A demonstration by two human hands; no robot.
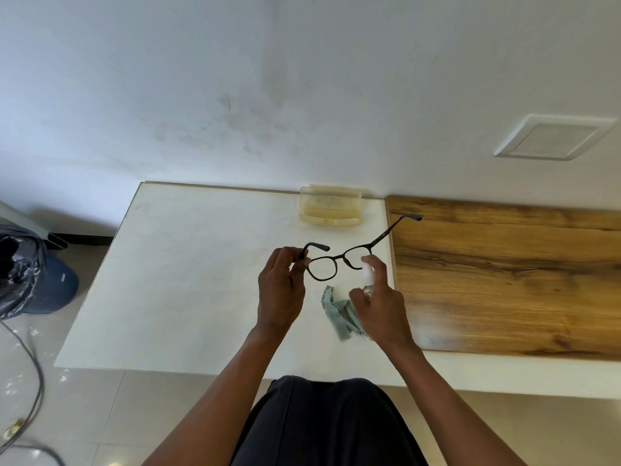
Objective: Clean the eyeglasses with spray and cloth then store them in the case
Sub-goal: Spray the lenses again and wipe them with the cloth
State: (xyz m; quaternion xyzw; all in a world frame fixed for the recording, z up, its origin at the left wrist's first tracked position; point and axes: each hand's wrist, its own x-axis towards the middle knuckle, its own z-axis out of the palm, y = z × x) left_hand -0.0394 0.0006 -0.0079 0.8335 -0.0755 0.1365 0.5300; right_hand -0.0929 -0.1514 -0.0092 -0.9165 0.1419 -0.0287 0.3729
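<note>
A wood-grain board (504, 274) adjoins the white table (188, 280) (black-bagged bin (20, 270) leftward).

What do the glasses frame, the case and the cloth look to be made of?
Eyeglasses: thin matte black frame, probably plastic; no metallic glint shows.
Case: translucent yellowish hard plastic, as light passes through its lid.
Cloth: soft pale green fabric with zigzag-cut edges, crumpled on the table, likely microfibre.
</note>
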